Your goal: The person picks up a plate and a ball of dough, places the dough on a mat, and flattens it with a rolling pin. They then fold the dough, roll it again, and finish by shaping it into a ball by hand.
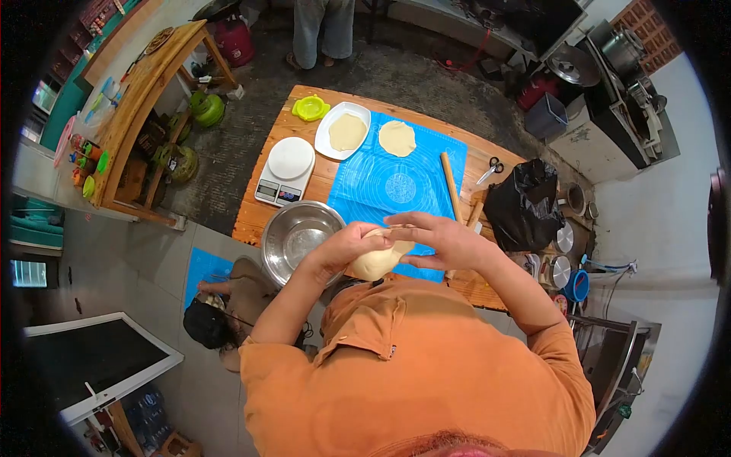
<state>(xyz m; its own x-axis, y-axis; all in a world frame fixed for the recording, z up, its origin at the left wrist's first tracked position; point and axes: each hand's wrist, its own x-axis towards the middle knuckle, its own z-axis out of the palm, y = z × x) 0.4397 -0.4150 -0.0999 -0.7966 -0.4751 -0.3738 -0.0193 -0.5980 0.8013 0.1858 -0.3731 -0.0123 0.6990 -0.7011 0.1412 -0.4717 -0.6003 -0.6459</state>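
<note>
My left hand (pixel 352 250) is wrapped round a pale lump of dough (pixel 375 264), held up close to my body above the near edge of the table. My right hand (pixel 449 242) comes in from the other side, its fingers reaching over the top of the lump and its thumb lower down, with a flap of dough between them. Beneath lies a blue silicone mat (pixel 358 183) with printed circles. A flat dough round (pixel 397 139) rests at the mat's far edge. Another flat dough round (pixel 348 132) lies in a white dish (pixel 323 142).
To the left are a steel bowl (pixel 303 236), a kitchen scale (pixel 285 171) and a yellow-green mould (pixel 311 108). A rolling pin (pixel 451 185), scissors (pixel 492 169) and a black plastic bag (pixel 525 202) lie right. One person stands beyond the table; another person (pixel 247 293) is low at left.
</note>
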